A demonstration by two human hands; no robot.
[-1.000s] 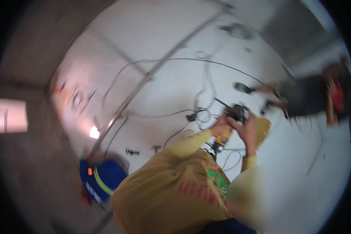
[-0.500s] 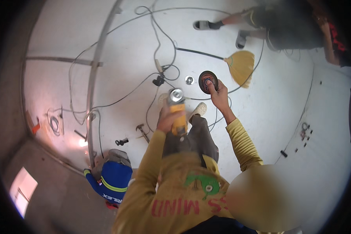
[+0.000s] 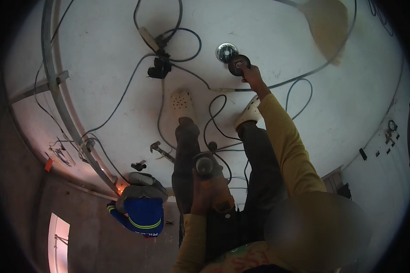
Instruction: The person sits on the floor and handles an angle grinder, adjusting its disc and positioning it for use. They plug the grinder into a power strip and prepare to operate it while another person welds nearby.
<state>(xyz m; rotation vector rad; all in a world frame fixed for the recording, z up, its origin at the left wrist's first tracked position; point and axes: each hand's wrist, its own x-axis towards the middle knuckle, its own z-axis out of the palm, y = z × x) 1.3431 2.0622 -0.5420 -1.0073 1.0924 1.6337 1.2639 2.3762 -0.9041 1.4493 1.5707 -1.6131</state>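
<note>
My left hand (image 3: pixel 200 194) is wrapped around the body of a yellow and dark angle grinder (image 3: pixel 220 193), held low between my legs with its round metal head towards the far side. My right hand (image 3: pixel 254 77) reaches out past my right shoe (image 3: pixel 249 110), its fingers closed on a dark round grinding disc (image 3: pixel 235 61). That disc overlaps the near right edge of a shiny silver disc (image 3: pixel 223 50) on the pale floor; whether the two touch I cannot tell.
Cables loop across the floor around a dark plug cluster (image 3: pixel 159 67). A claw hammer (image 3: pixel 161 151) lies left of my leg, a broom head (image 3: pixel 328 28) at far right. Left, a person in blue (image 3: pixel 143 213) crouches near sparks (image 3: pixel 120 188) by a metal bar (image 3: pixel 61 102).
My right hand has brought the dark disc down to the silver disc. The grinder has come lower, closer to my body. The view has shifted; the person at upper right is out of it.
</note>
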